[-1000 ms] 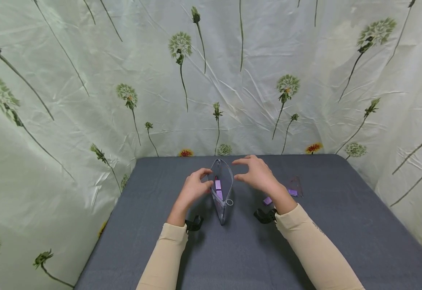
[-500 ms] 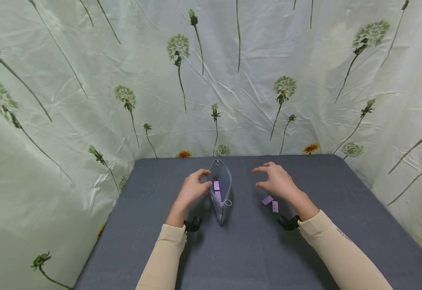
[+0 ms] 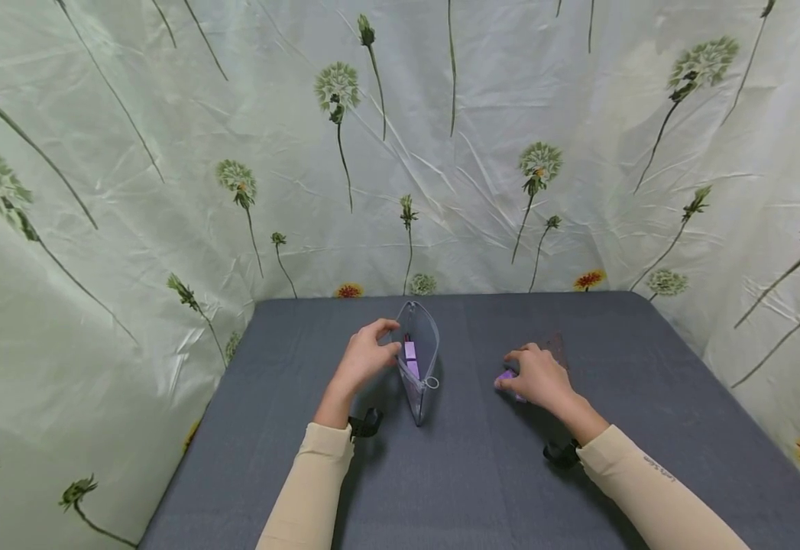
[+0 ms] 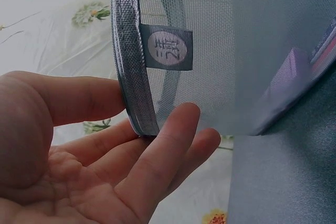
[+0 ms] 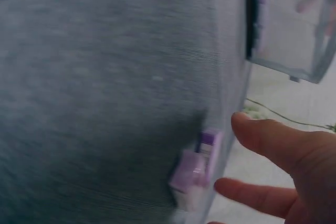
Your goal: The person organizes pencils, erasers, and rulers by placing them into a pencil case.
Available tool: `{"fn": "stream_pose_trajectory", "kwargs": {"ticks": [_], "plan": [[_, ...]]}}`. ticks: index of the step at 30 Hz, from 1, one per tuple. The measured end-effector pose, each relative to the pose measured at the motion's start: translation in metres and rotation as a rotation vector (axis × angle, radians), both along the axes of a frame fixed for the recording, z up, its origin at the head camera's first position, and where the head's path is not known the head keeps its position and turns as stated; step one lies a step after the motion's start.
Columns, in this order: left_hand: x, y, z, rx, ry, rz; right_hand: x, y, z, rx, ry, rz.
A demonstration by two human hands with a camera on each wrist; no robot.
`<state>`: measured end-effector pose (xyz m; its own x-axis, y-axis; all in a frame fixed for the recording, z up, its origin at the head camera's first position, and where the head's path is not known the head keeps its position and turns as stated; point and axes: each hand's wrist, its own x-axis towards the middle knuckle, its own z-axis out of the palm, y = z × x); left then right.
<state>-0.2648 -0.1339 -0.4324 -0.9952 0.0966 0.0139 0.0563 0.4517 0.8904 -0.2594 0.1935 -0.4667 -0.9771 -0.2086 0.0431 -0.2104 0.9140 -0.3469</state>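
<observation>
On the left, the person's left hand point(image 3: 364, 357) stays where it was one second ago: its thumb and fingers pinch the rim of the grey mesh pouch point(image 3: 428, 353), leaving almost no gap. The pouch stands on the tabletop point(image 3: 434, 489), a little left of the middle and nearer to the far edge; its mouth is spread, and two purple pieces point(image 3: 410, 351) lie inside it.

On the right, the change is clear. The right hand point(image 3: 540, 376) was beside the pouch's mouth; it has moved toward the right edge and come down over two purple blocks point(image 3: 506, 376). In the right wrist view, its thumb and forefinger are well apart, with nothing visible between them; whether they touch a block, one cannot tell. Just beyond this hand lies a transparent flat piece point(image 3: 556, 348), partly hidden.

So the work is now at the loose blocks, while the pouch is kept open.
</observation>
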Motion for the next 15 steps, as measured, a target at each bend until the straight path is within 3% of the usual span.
{"fn": "stream_pose_trajectory", "kwargs": {"ticks": [5,15], "plan": [[0.000,-0.002,-0.003,0.017,0.006,-0.008,0.001,-0.001,-0.009,0.061,0.012,-0.033],[0.000,-0.003,-0.001,0.021,0.013,-0.009,0.003,-0.004,-0.013,0.065,0.042,-0.082]]}}
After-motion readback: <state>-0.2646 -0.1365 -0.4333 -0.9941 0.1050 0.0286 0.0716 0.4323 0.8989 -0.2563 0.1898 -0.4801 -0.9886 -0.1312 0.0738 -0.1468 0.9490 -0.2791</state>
